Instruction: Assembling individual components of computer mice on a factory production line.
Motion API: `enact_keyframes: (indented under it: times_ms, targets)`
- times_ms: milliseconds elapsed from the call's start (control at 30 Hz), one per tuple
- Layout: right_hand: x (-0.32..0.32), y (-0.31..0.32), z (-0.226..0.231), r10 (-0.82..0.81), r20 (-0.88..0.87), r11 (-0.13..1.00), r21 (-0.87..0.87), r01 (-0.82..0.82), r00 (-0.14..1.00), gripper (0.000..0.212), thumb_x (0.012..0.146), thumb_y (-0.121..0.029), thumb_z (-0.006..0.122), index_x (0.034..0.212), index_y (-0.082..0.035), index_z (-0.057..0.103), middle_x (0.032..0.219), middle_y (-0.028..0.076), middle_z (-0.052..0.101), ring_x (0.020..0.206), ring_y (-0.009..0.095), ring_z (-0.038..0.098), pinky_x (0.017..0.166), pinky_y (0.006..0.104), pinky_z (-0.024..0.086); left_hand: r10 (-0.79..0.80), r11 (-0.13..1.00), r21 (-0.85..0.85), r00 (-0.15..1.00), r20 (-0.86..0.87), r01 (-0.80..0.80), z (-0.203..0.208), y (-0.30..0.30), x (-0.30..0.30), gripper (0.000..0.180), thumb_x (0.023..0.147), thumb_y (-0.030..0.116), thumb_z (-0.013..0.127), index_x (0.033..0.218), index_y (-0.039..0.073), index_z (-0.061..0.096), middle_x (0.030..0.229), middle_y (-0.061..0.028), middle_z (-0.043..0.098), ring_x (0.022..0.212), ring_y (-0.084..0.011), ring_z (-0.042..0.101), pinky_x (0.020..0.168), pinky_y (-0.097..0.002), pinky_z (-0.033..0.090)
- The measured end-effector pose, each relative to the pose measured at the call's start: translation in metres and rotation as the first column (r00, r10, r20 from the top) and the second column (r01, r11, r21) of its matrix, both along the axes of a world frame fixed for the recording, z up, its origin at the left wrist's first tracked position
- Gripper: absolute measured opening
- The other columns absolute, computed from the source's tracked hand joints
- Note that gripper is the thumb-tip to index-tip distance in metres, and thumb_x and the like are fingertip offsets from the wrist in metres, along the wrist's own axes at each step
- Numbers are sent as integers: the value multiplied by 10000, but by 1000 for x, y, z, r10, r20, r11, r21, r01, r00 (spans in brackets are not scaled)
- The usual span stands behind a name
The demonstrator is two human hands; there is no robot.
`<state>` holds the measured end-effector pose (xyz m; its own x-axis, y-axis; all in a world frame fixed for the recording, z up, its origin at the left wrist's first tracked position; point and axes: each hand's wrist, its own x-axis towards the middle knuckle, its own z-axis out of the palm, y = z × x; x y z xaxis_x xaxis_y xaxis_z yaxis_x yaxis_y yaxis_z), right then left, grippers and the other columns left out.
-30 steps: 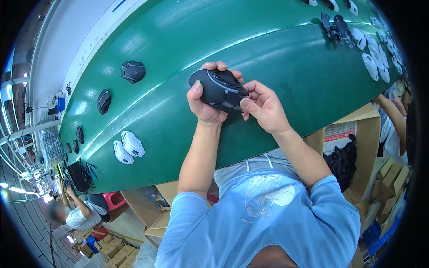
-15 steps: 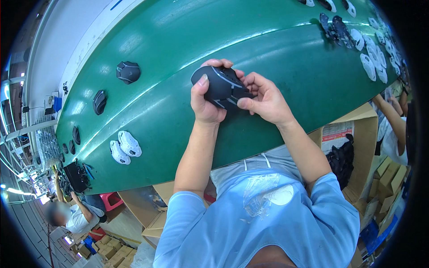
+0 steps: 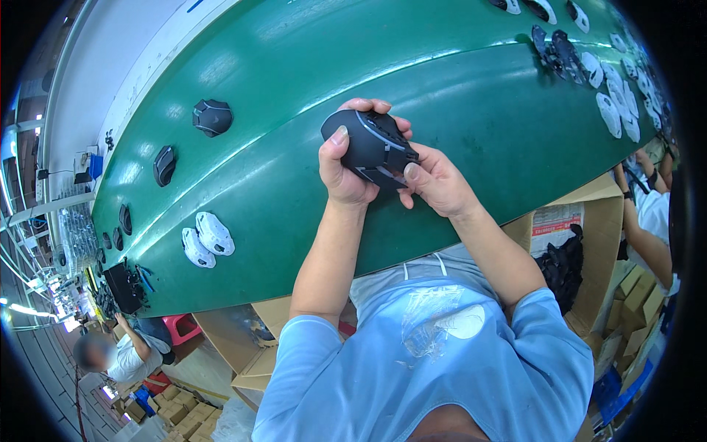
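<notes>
A black computer mouse (image 3: pixel 362 144) with pale grey trim lines is held above the green table (image 3: pixel 294 243). My left hand (image 3: pixel 346 173) wraps round its rounded end, the thumb on top and the fingers along the far side. At the other end, my right hand (image 3: pixel 436 180) grips the mouse, thumb pressed near its edge and fingers partly hidden beneath. Left of my hands lie two white mouse shell parts (image 3: pixel 208 239). Farther off on that side sit a black mouse (image 3: pixel 213 118) and another dark mouse (image 3: pixel 164 166).
Several white shells (image 3: pixel 618 103) and dark parts (image 3: pixel 557 55) lie at the table's far right. A cardboard box (image 3: pixel 600 243) with black pieces stands beside me at right. At far left, a co-worker (image 3: pixel 132 357) sits near a black tray (image 3: pixel 124 287).
My right fingers have shifted from pinching at the mouse's end to pressing around it, the thumb now on its edge. The mouse has moved slightly right.
</notes>
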<state>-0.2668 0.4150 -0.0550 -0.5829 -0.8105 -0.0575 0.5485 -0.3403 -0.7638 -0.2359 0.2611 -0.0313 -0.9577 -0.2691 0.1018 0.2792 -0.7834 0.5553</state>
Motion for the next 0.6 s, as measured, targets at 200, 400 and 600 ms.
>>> enact_keyframes:
  times_ms: [200,400,600]
  targets:
    - [0,1,6,7,-27,997,72,-6,1000,374,985,-373,671,1100,-18,640,792,-11,597,613,61,571,542,209,503,-7,1000,-6,1000,23,7,0,1,1,503,876,430,566,1197,42,557,1138,-149,583,974,-373,684,808,-491,621]
    - [-9,-4,15,-229,-358,886,308,346,905,483,952,-336,722,1278,1,603,954,37,625,765,112,622,632,244,539,178,969,-185,981,71,-163,3,1,-3,523,932,494,505,1204,48,542,1125,-135,571,947,-314,665,788,-415,591]
    - [-29,-6,53,-154,-955,815,21,579,253,558,768,-205,842,1262,-27,653,1192,167,681,1059,299,664,836,360,571,284,770,-624,948,145,-135,2,10,4,898,928,824,276,1271,28,512,1139,-108,565,1048,-235,607,860,-381,537]
